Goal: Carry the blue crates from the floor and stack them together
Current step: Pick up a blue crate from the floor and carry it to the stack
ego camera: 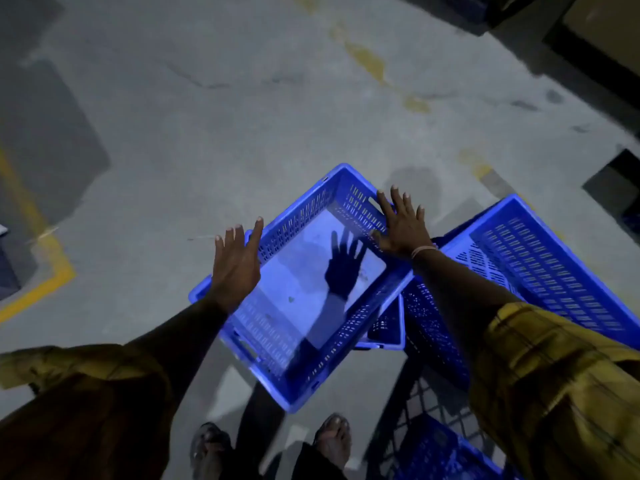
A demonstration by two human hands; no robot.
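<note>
- Both palms spread flat, holding nothing: left hand (235,261) and right hand (403,225) over the near crate (311,372).
- Picking-up step; next, grip its rims.

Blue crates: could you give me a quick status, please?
Left hand and right hand open, spread over the near crate. Not gripped. Tilted crate alongside right.

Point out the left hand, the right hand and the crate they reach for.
left hand (236,268), head view, back of hand
right hand (403,227), head view, back of hand
blue crate (298,285), head view, bare floor panel
</note>
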